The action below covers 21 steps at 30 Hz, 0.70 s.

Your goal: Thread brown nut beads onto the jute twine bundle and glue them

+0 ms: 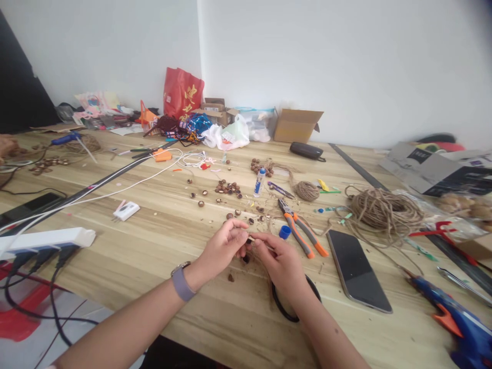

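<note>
My left hand (226,241) and my right hand (279,259) meet fingertip to fingertip low over the table, both pinched closed. Between them shows a small dark nutshell piece (249,239), partly hidden by the fingers. A thin strand of twine seems to run by the right fingers; which hand grips what is hard to make out. Right under the hands lies an open shell half (245,259), with a shell fragment (231,278) nearer me. Combination pliers (302,228) with grey and orange handles and a blue cap (285,232) lie beside my right hand.
Beyond the hands are scattered nutshells (226,187), an upright glue bottle (259,182) and a twine ball (306,190). A phone (359,271), a twine coil (386,212) and a blue glue gun (449,318) lie right. A power strip (49,241) and cables occupy the left. Another person's hand (7,145) shows far left.
</note>
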### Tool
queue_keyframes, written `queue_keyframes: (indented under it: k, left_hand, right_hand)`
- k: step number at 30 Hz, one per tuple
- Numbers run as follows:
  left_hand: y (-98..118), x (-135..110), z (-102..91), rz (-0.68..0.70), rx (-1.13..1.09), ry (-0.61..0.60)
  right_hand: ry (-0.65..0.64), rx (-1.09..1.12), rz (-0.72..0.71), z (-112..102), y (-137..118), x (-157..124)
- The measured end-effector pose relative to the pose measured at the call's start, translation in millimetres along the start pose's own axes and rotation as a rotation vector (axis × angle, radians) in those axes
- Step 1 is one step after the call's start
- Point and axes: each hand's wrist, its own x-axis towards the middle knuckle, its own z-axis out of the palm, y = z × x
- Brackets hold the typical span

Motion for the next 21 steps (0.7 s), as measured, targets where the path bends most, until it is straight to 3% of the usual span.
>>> queue_keyframes:
  k: [5,13,21]
  left_hand:
    - [-2.2,2.5,-0.3,-0.077,0.097,0.063]
    - [-0.6,-1.2,1.3,-0.030,0.431,-0.019]
    - [-6.8,1.8,3.0,-0.190,0.199,-0.015]
  right_hand:
    - [0.029,-0.036,-0.019,1.4,0.8,-1.8]
    - [-0.047,-0.154,-0.080,3.8,-2.0,-3.9]
    - [-0.072,-0.164,-0.089,5.0,-3.6,-4.2]
